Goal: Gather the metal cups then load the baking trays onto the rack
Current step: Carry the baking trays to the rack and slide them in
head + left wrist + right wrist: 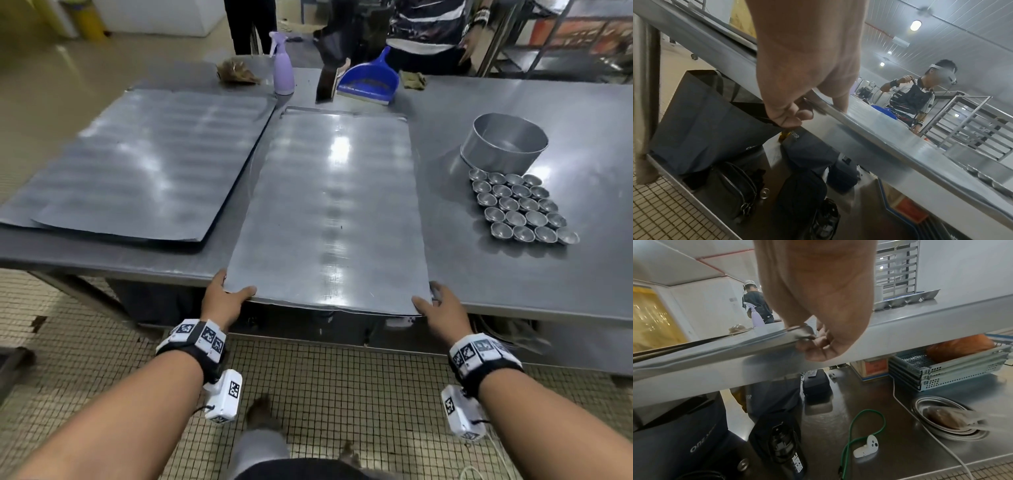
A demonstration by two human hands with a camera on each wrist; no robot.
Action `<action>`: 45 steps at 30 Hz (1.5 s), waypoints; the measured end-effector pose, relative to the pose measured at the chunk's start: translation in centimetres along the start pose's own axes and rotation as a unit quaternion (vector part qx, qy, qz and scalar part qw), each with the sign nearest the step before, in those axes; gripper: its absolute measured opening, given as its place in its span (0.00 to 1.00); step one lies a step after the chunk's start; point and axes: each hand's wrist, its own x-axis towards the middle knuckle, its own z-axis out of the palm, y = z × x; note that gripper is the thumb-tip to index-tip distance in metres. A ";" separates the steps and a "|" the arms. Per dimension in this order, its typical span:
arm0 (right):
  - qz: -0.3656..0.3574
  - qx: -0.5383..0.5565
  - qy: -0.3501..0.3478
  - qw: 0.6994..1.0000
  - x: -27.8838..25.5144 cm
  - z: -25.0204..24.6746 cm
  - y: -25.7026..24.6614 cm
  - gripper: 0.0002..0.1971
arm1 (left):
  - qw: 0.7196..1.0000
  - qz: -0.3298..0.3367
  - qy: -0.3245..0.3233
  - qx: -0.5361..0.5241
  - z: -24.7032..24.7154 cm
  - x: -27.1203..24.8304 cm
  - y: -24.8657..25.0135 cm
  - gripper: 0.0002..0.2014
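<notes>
A flat metal baking tray lies lengthwise on the steel table, its near edge jutting over the table's front. My left hand grips the tray's near left corner, thumb on top and fingers curled underneath. My right hand grips the near right corner the same way. More baking trays lie stacked at the left. Several small metal cups sit packed together on the right, in front of a round metal tin. A tray rack stands beyond the table.
A purple spray bottle, a blue dustpan and a brown rag sit at the table's far edge. A person stands behind it. Bags, crates and bowls fill the shelf under the table.
</notes>
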 end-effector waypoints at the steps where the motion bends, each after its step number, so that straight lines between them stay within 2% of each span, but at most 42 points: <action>1: -0.001 0.010 -0.011 1.000 0.0 -0.2 0.4 0.33 | 1.000 -0.002 -0.008 -0.003 -0.2 0.0 -0.4 0.39; 4: 0.003 0.047 -0.049 0.998 0.2 -0.9 2.3 0.36 | 0.998 -0.001 -0.060 -0.006 -0.7 -0.2 -1.1 0.42; 8: 0.020 0.097 -0.110 0.989 0.0 -2.4 4.0 0.39 | 0.982 0.025 -0.183 0.050 -2.0 -0.4 -1.1 0.44; 14: 0.043 0.106 -0.188 0.976 -0.5 -4.3 5.3 0.48 | 0.960 0.042 -0.271 0.062 -2.9 -2.0 -2.2 0.55; 19: 0.063 0.094 -0.224 0.968 -1.7 -5.1 5.6 0.51 | 0.958 0.051 -0.270 0.078 -3.6 -4.0 -3.9 0.57; 23: 0.105 0.082 -0.266 0.955 -2.6 -5.5 5.5 0.62 | 0.957 0.060 -0.275 0.066 -4.0 -5.6 -5.0 0.56; 24: 0.108 0.075 -0.277 0.952 -2.8 -5.6 5.4 0.61 | 0.957 0.060 -0.275 0.067 -4.0 -6.1 -5.2 0.56; 28: 0.103 0.045 -0.292 0.950 -2.9 -5.8 4.7 0.46 | 0.963 0.031 -0.259 0.064 -4.1 -7.2 -5.5 0.55; 32: 0.086 0.076 -0.265 0.957 -1.8 -5.0 4.7 0.46 | 0.972 -0.006 -0.225 0.059 -4.2 -6.0 -5.0 0.53; 35: 0.072 0.079 -0.197 0.975 -0.9 -4.3 3.9 0.39 | 0.977 -0.018 -0.194 0.084 -3.5 -4.0 -3.9 0.49; 38: 0.041 0.019 -0.126 0.991 0.0 -3.5 3.2 0.43 | 0.981 -0.015 -0.162 0.104 -2.4 -2.1 -2.8 0.44; 39: 0.040 -0.004 -0.104 0.994 0.3 -3.2 2.9 0.41 | 0.983 -0.011 -0.150 0.109 -2.1 -1.5 -2.5 0.42; 42: 0.043 -0.044 -0.045 0.997 0.5 -2.4 1.9 0.24 | 0.989 0.002 -0.113 0.098 -0.9 -0.4 -1.4 0.36; 45: 0.031 -0.063 0.000 0.998 0.8 -1.9 1.9 0.22 | 0.993 0.009 -0.087 0.082 -0.1 0.0 -1.2 0.30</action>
